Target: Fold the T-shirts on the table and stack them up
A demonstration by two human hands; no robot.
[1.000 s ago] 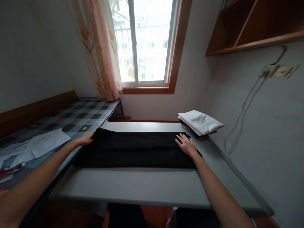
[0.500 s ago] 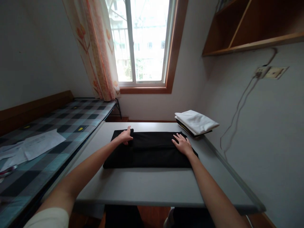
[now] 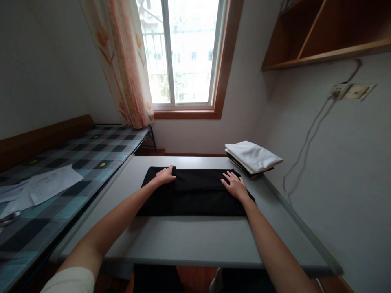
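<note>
A folded black garment (image 3: 198, 199) lies flat across the white table (image 3: 195, 240) in front of me. Its left end is turned over inward, forming a flap with a straight edge. My left hand (image 3: 166, 175) is closed on the far part of that flap, by its inner edge; some of its fingertips are hidden. At the other end, my right hand (image 3: 234, 185) rests palm down on the cloth with its fingers spread.
At the table's far right corner sits a stack of folded cloth with a white piece (image 3: 253, 156) on top. Left of the table stands a bed with a checked mattress (image 3: 113, 146), papers (image 3: 51, 185) on it. A wooden shelf (image 3: 320, 53) hangs on the right wall.
My left hand has shifted slightly right, drawing the turned-over left end further inward. Its index finger, earlier pointing out, is now curled in. My right hand has stayed in place.
</note>
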